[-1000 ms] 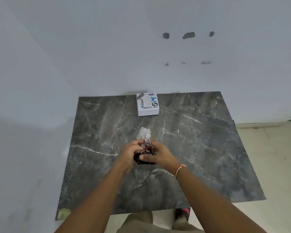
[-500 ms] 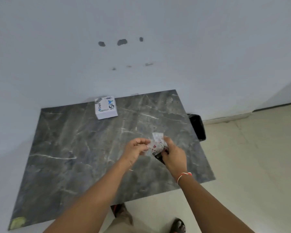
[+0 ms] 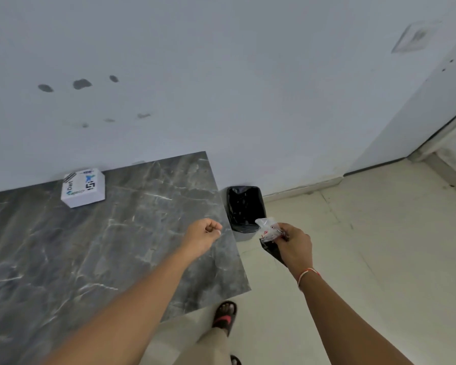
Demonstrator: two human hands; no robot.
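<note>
Clear wrapper [image 3: 267, 229], crumpled with red print, sticks up from the right hand [image 3: 296, 246], pinched between thumb and fingertips at its lower edge, so most of it juts up and left of the grip. The same hand also holds a black packet [image 3: 271, 252], which hangs below the fingers. Both are held over the floor, just beside the black-lined bin [image 3: 244, 206] (wrapper near its front rim). The left hand [image 3: 203, 233] is curled into a fist with nothing visible in it, over the right edge of the marble table [image 3: 116, 246]. A white box [image 3: 83, 187] sits by the wall.
</note>
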